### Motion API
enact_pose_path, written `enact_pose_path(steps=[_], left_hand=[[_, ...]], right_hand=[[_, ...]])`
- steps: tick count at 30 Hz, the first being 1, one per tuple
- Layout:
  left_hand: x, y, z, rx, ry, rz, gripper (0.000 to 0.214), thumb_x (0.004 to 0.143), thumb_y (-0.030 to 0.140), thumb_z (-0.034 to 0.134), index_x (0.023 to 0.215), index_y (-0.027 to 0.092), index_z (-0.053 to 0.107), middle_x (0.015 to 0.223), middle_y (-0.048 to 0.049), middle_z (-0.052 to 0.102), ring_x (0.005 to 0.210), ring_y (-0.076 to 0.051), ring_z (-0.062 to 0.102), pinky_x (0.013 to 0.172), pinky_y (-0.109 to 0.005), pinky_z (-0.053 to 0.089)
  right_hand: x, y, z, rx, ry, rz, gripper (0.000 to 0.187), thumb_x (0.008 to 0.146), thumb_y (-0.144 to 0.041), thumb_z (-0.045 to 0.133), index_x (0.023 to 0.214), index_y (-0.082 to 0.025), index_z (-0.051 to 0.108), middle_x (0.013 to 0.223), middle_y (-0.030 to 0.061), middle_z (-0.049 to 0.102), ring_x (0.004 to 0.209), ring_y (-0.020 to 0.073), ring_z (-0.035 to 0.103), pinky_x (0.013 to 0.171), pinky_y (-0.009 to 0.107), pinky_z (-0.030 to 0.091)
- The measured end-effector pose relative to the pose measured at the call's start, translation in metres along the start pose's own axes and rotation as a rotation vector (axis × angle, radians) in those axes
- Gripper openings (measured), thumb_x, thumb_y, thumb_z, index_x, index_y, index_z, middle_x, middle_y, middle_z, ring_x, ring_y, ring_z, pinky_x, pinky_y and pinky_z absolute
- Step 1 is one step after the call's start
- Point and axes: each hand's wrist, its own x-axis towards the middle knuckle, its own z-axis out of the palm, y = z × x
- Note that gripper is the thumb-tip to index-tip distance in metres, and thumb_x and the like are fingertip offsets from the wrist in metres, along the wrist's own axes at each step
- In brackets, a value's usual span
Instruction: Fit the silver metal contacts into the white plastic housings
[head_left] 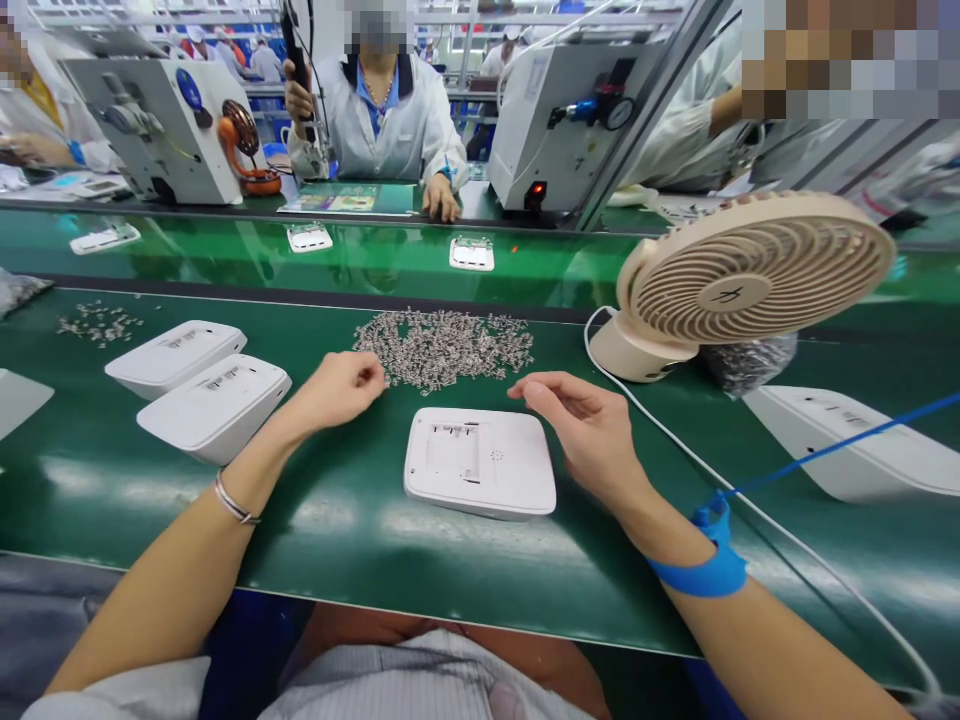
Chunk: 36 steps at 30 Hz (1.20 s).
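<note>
At the left edge of a pile of small metal clips [450,345], my left hand [346,388] is closed, fingers curled in a pinch. What it holds, if anything, is too small to name. My right hand [589,425] hovers by the right end of the pile, above the corner of a white plastic housing [517,460]. Its thumb and fingers are drawn together, and I cannot make out anything between them. The housing lies flat in front of me, its recessed compartment facing up at the left. A blue wrist strap [709,565] circles my right wrist.
Two white housings [214,400] sit at left, near a few scattered clips [99,323]. A beige fan [735,280], its white cable [697,460] and another housing [862,440] stand at right. Beyond, white parts lie on a green belt [390,265]; a co-worker [390,130] faces me.
</note>
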Motion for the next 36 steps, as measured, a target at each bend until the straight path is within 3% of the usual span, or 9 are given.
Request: enact_pose_path(steps=[5, 8, 11, 18, 25, 28, 30, 33, 36], left_hand=[[-0.010, 0.031, 0.016, -0.282, 0.015, 0.046, 0.014, 0.076, 0.027, 0.044, 0.066, 0.020, 0.051, 0.064, 0.0008, 0.058, 0.061, -0.013, 0.051, 0.059, -0.026, 0.039], [-0.020, 0.052, 0.024, -0.467, -0.078, 0.079, 0.015, 0.076, 0.030, 0.045, 0.067, 0.020, 0.052, 0.066, 0.0011, 0.057, 0.062, -0.012, 0.051, 0.057, -0.024, 0.040], [-0.028, 0.064, 0.030, -0.589, -0.163, 0.093, 0.017, 0.076, 0.032, 0.046, 0.066, 0.019, 0.053, 0.063, 0.0020, 0.054, 0.059, -0.010, 0.048, 0.054, -0.023, 0.038], [-0.033, 0.070, 0.029, -0.837, -0.314, 0.024, 0.016, 0.071, 0.032, 0.054, 0.068, 0.017, 0.058, 0.064, 0.0023, 0.051, 0.060, -0.010, 0.043, 0.055, -0.024, 0.032], [-0.035, 0.071, 0.026, -0.928, -0.426, 0.021, 0.014, 0.071, 0.028, 0.057, 0.067, 0.014, 0.058, 0.063, 0.0037, 0.051, 0.061, -0.008, 0.045, 0.059, -0.024, 0.033], [-0.035, 0.070, 0.029, -0.852, -0.446, 0.058, 0.017, 0.075, 0.029, 0.054, 0.069, 0.014, 0.059, 0.064, 0.0024, 0.054, 0.061, -0.009, 0.048, 0.059, -0.024, 0.036], [-0.034, 0.067, 0.033, -0.679, -0.326, 0.140, 0.019, 0.079, 0.026, 0.048, 0.075, 0.014, 0.062, 0.071, -0.0006, 0.060, 0.068, -0.012, 0.052, 0.063, -0.026, 0.039], [-0.033, 0.063, 0.041, -0.224, -0.120, 0.347, 0.030, 0.083, 0.019, 0.041, 0.106, 0.017, 0.060, 0.101, -0.0065, 0.063, 0.091, -0.018, 0.055, 0.079, -0.033, 0.041], [-0.035, 0.065, 0.045, 0.230, -0.149, 0.430, 0.047, 0.086, 0.021, 0.042, 0.133, 0.022, 0.040, 0.107, -0.0093, 0.061, 0.093, -0.022, 0.056, 0.079, -0.037, 0.041]], right_hand=[[-0.012, -0.019, 0.006, -0.248, -0.009, -0.345, 0.009, 0.078, -0.028, 0.060, 0.081, -0.021, 0.065, 0.079, 0.0035, 0.067, 0.069, 0.0156, 0.060, 0.065, 0.030, 0.047], [-0.021, -0.029, 0.014, -0.412, -0.042, -0.633, 0.013, 0.081, -0.021, 0.058, 0.092, -0.021, 0.065, 0.086, 0.0047, 0.069, 0.075, 0.0163, 0.063, 0.066, 0.030, 0.046], [-0.027, -0.033, 0.018, -0.483, -0.064, -0.784, 0.017, 0.083, -0.016, 0.055, 0.097, -0.021, 0.064, 0.089, 0.0056, 0.069, 0.079, 0.0156, 0.064, 0.068, 0.030, 0.045], [-0.028, -0.031, 0.017, -0.539, -0.066, -0.883, 0.020, 0.084, -0.007, 0.051, 0.094, -0.020, 0.061, 0.085, 0.0038, 0.069, 0.073, 0.0116, 0.064, 0.066, 0.026, 0.045], [-0.028, -0.032, 0.009, -0.481, -0.206, -0.842, 0.019, 0.082, -0.006, 0.052, 0.096, -0.018, 0.058, 0.089, 0.0069, 0.068, 0.075, 0.0125, 0.062, 0.064, 0.025, 0.046], [-0.027, -0.032, 0.006, -0.496, -0.231, -0.864, 0.020, 0.082, -0.004, 0.051, 0.095, -0.018, 0.058, 0.084, 0.0056, 0.067, 0.072, 0.0123, 0.060, 0.062, 0.025, 0.046], [-0.025, -0.032, 0.004, -0.549, -0.212, -0.855, 0.017, 0.083, -0.005, 0.050, 0.091, -0.018, 0.058, 0.079, 0.0047, 0.065, 0.067, 0.0123, 0.058, 0.060, 0.026, 0.044], [-0.020, -0.030, -0.002, -0.565, -0.101, -0.757, 0.015, 0.082, -0.006, 0.050, 0.083, -0.019, 0.058, 0.077, 0.0048, 0.062, 0.067, 0.0136, 0.057, 0.058, 0.028, 0.043], [-0.016, -0.029, -0.009, -0.453, 0.020, -0.645, 0.013, 0.081, -0.008, 0.053, 0.079, -0.021, 0.057, 0.074, 0.0023, 0.059, 0.067, 0.0136, 0.056, 0.060, 0.028, 0.044]])
